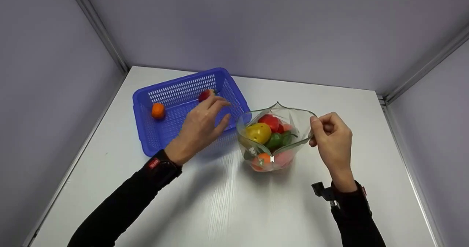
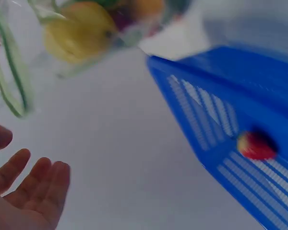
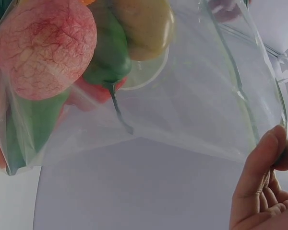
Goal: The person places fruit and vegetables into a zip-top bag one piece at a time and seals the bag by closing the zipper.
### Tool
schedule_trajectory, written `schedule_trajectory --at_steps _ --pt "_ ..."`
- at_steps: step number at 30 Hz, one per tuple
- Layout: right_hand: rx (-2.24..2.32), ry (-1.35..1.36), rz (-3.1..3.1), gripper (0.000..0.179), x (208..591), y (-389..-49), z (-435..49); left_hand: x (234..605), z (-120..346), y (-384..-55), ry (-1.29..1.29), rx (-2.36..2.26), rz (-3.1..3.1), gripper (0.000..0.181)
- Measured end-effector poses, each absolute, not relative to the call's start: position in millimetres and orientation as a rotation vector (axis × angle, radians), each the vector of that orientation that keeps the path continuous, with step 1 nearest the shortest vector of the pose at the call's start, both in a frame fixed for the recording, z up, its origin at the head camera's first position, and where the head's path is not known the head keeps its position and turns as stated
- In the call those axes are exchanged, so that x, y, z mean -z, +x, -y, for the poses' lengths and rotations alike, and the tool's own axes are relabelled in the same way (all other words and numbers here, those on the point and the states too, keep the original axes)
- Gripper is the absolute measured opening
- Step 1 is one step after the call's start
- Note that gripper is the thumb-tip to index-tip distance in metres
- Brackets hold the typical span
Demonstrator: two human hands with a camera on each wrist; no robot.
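My right hand [image 1: 332, 140] pinches the rim of a clear zip bag [image 1: 302, 121] between thumb and fingers; the right wrist view shows the same grip. The bag stands with its mouth spread. Inside it are a yellow fruit [image 1: 258, 133], a red one [image 1: 269, 121], green peppers [image 1: 274, 141] and a wrinkled pink fruit [image 3: 48, 48]. Above the right part of a blue basket [image 1: 176, 79] hovers my left hand [image 1: 200, 124], fingers loosely spread and holding nothing. Beyond its fingers, a red fruit with a pale top [image 1: 206, 95] lies in the basket, partly hidden.
A small orange fruit [image 1: 158, 111] lies at the basket's left end. Basket and bag stand side by side on a white table [image 1: 227, 206]. Grey panels [image 1: 256, 30] wall in the table at the back and sides.
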State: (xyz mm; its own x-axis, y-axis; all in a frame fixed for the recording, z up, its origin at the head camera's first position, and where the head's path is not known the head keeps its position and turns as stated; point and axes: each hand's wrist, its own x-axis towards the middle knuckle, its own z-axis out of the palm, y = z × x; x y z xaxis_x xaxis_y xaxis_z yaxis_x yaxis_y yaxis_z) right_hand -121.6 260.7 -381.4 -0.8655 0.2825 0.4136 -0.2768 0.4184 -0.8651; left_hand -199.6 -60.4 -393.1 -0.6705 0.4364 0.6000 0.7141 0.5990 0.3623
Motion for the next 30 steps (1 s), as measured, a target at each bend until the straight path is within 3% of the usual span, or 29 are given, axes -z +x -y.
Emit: schedule_trajectory --at_steps 8,15,30 --pt "-1.46 0.008 2.179 0.019 382 -120 -258 420 103 -235 -0.66 0.576 2.674 0.038" --pt "-1.464 -0.001 2.176 0.018 382 -119 -258 421 129 -264 -0.467 0.524 2.996 0.049" --pt "-1.449 -0.013 2.187 0.018 382 -116 -256 448 165 -297 -0.341 0.403 3.088 0.044"
